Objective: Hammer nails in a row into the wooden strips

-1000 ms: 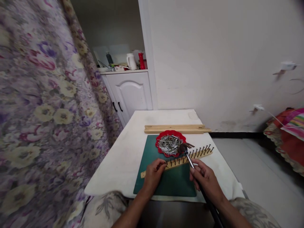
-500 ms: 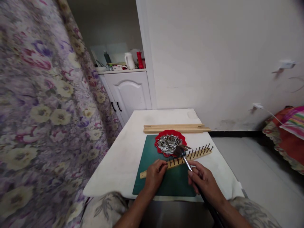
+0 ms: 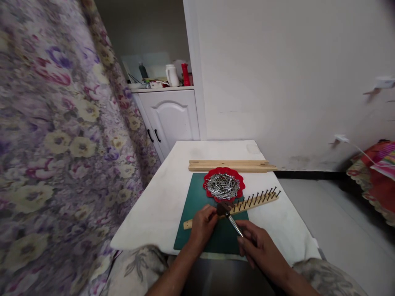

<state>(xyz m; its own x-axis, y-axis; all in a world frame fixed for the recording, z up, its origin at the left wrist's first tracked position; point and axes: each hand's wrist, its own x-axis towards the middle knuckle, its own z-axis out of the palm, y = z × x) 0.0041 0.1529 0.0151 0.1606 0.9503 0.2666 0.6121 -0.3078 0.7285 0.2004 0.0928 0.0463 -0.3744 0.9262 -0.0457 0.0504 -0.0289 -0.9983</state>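
Observation:
My left hand (image 3: 203, 227) rests at a narrow wooden strip (image 3: 187, 224), thumb and fingertips pinched together at its edge; what they hold is hidden. My right hand (image 3: 259, 247) is closed around the handle of a claw hammer (image 3: 233, 225). The dark hammer head sits low over the strip, right beside my left fingertips, and covers part of it. Dark nails (image 3: 257, 198) stand upright in rows along the strip's right part. Behind the strip, a red scalloped dish (image 3: 206, 179) holds a heap of silver nails (image 3: 222, 187). A green mat (image 3: 189, 201) lies under the strip's left part.
Wooden strips (image 3: 228, 166) lie across the back of the white-covered table (image 3: 151, 205). A floral curtain (image 3: 61, 164) hangs at the left. Beyond the table are a white cabinet (image 3: 173, 117) and a wall (image 3: 262, 82).
The hammer head has come down and left, from above the strip's nails to beside my left fingertips. My left hand keeps its pinch at the strip. The whole view has shifted slightly.

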